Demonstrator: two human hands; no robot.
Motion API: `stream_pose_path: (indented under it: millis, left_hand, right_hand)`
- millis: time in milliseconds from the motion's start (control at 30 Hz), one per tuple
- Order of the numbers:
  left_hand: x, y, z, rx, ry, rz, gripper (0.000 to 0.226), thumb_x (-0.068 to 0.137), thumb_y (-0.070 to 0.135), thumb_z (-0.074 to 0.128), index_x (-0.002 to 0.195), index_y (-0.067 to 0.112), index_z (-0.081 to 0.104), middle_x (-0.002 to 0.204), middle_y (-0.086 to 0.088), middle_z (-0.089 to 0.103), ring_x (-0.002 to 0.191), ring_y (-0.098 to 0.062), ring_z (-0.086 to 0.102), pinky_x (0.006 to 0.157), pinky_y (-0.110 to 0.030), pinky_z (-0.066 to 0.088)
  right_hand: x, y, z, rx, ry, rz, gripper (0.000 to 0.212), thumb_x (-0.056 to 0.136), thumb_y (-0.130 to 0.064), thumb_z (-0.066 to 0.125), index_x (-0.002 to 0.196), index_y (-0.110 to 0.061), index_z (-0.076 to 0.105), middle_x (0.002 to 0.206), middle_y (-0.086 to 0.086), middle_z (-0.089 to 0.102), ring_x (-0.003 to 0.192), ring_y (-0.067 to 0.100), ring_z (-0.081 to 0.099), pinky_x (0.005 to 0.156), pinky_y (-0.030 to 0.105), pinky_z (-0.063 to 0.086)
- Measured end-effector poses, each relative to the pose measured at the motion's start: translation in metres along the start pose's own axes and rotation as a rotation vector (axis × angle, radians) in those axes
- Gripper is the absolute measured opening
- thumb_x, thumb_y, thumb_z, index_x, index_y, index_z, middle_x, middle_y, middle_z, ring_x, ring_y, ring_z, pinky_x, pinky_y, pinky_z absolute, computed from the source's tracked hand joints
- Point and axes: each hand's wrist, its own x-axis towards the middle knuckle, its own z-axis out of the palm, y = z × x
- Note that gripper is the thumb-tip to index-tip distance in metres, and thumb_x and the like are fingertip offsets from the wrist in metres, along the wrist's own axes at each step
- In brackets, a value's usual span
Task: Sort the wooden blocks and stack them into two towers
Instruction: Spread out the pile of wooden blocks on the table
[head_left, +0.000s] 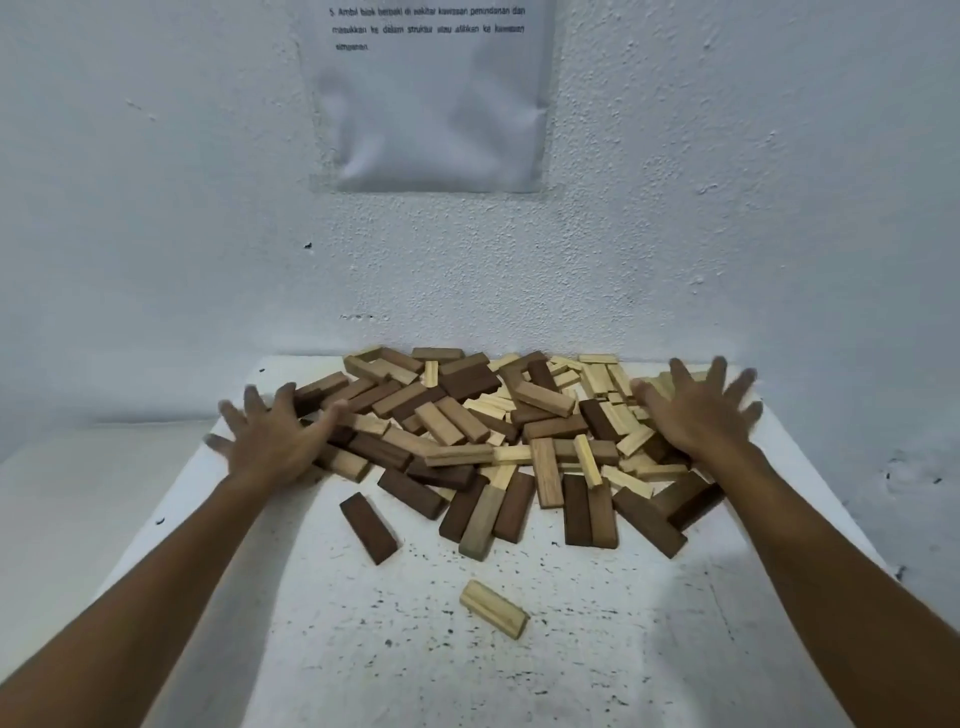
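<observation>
Both arms outstretched, left hand (272, 436) and right hand (698, 410) fingers splayed

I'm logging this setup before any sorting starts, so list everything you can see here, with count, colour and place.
heap of rectangular wooden blocks: dozens, too many to count, dark brown, mid brown and pale, unsorted, at the far side of the table against the wall
dark brown wooden block: one, lying flat, apart from the heap on its near left
pale wooden block: one, alone, nearest the camera
white speckled table: one, under everything
printed paper sheet: one, white, on the white rough wall
left hand: fingers spread, at the heap's left edge
right hand: fingers spread, at the heap's right edge
</observation>
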Motion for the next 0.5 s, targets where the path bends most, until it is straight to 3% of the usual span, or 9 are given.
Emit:
stream_pose_path:
  millis: [67,167,233,333,400,500]
  left_hand:
    - [0.003,0.003,0.006,0.002,-0.006,0.030,0.101,0.069,0.091,0.020,0.143,0.026,0.041,0.150,-0.016,0.036,0.141,-0.041,0.023,0.110,-0.068,0.012]
    - [0.002,0.030,0.013,-0.154,0.013,0.118,0.086,0.068,0.084,0.025,0.136,0.036,0.047,0.142,-0.018,0.046,0.136,-0.037,0.034,0.112,-0.061,0.018]
    - [-0.003,0.045,0.017,-0.229,-0.005,0.133,0.081,0.071,0.080,0.031,0.137,0.037,0.045,0.152,-0.025,0.027,0.141,-0.040,0.028,0.115,-0.058,0.017]
    - [-0.015,0.057,0.020,-0.220,0.047,0.179,0.076,0.073,0.074,0.036,0.135,0.033,0.052,0.161,-0.020,0.002,0.140,-0.044,0.029,0.116,-0.052,0.021]
    - [-0.022,0.059,0.019,-0.148,0.117,0.301,0.075,0.074,0.075,0.035,0.132,0.032,0.056,0.161,-0.008,0.018,0.141,-0.041,0.025,0.114,-0.053,0.021]
    - [-0.030,0.062,0.018,-0.210,0.063,0.598,0.070,0.078,0.074,0.031,0.130,0.034,0.056,0.138,0.008,0.055,0.135,-0.023,0.041,0.116,-0.052,0.017]
  right_hand:
    - [0.007,0.004,0.006,0.046,-0.109,0.038,0.078,0.087,-0.079,0.021,0.151,-0.034,0.026,0.162,0.015,0.010,0.147,0.043,0.000,0.114,0.062,0.002]
    - [0.011,-0.010,0.010,0.159,-0.057,-0.082,0.072,0.085,-0.075,0.033,0.138,-0.030,0.050,0.150,0.010,0.042,0.138,0.038,0.032,0.110,0.058,0.019]
    - [0.006,-0.021,0.012,0.316,0.033,-0.127,0.061,0.084,-0.065,0.049,0.130,-0.025,0.060,0.139,0.010,0.054,0.129,0.036,0.045,0.107,0.051,0.032]
    - [-0.008,-0.035,0.013,0.416,0.231,-0.214,0.048,0.086,-0.047,0.059,0.123,-0.019,0.065,0.135,0.010,0.056,0.128,0.036,0.043,0.106,0.052,0.036]
    - [-0.016,-0.046,0.012,0.371,0.335,-0.345,0.041,0.089,-0.038,0.059,0.122,-0.016,0.066,0.135,0.011,0.056,0.129,0.034,0.041,0.104,0.052,0.036]
    - [-0.034,-0.068,0.019,0.388,0.072,-0.573,0.044,0.095,-0.037,0.055,0.135,-0.019,0.056,0.150,0.007,0.041,0.139,0.028,0.036,0.112,0.052,0.031]
